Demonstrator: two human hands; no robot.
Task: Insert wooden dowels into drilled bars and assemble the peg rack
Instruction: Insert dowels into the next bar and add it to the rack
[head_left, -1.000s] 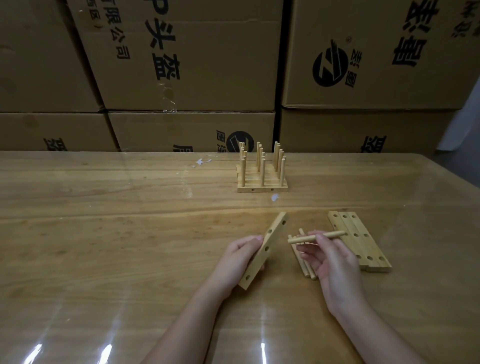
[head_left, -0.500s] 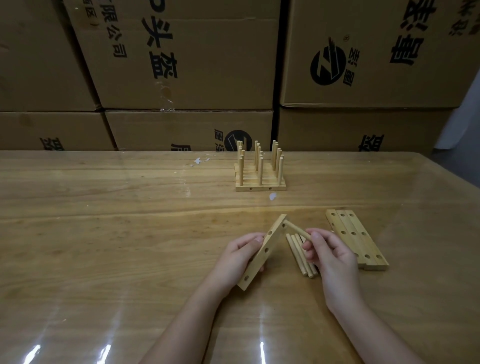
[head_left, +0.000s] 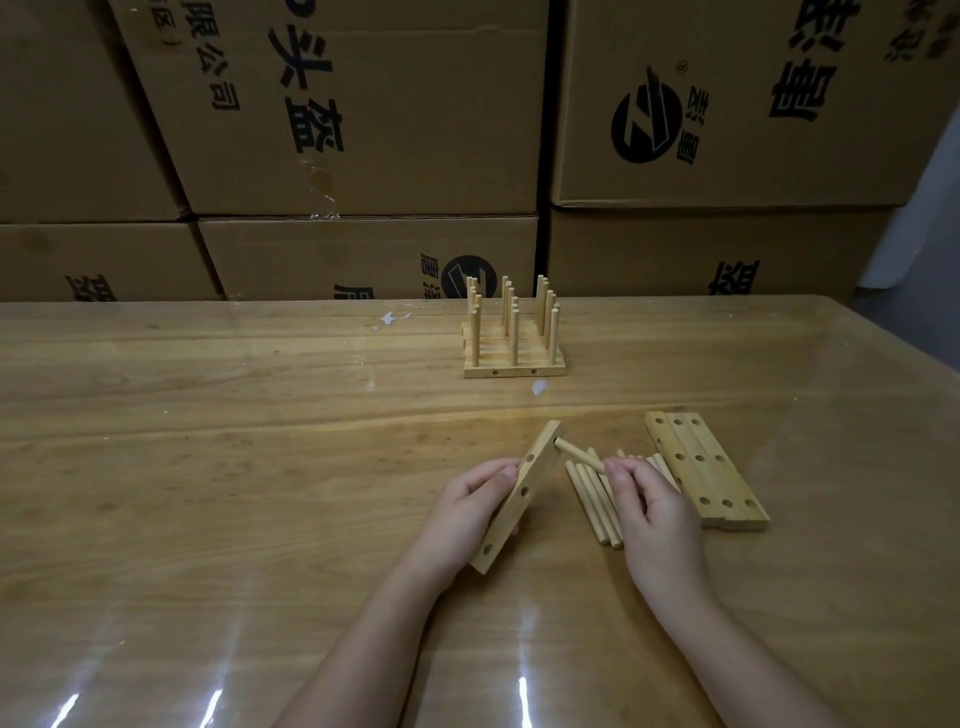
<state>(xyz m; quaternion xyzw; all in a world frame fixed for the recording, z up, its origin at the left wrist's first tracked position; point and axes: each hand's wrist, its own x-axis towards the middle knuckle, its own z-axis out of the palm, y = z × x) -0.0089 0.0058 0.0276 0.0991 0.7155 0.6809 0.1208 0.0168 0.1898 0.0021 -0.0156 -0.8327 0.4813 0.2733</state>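
Dowel: one dowel (head_left: 579, 455) is pinched at its near end, and its far tip is set against the top hole on the bar's right face. How deep it sits cannot be told.
Bar: the drilled bar (head_left: 519, 493) is held on edge above the table (head_left: 208, 467), slanting away from the person. Three edge holes are seen to be empty.
Change: a second ago the dowel was held level and apart from the bar. Its tip has since been brought to the hole.
Meaning: the first insertion is judged to be starting. A straight push is called for.
Left hand (head_left: 467, 512): the fingers (head_left: 498, 470) are curled round the bar.
Right hand (head_left: 652, 514): the fingers (head_left: 621, 470) are closed on the dowel.
Nearby: loose dowels (head_left: 592, 499) lie under the right hand, with spare bars (head_left: 706, 467) just beside them.
Farther: a finished rack (head_left: 511, 338) is stood before the cardboard boxes (head_left: 363, 104).
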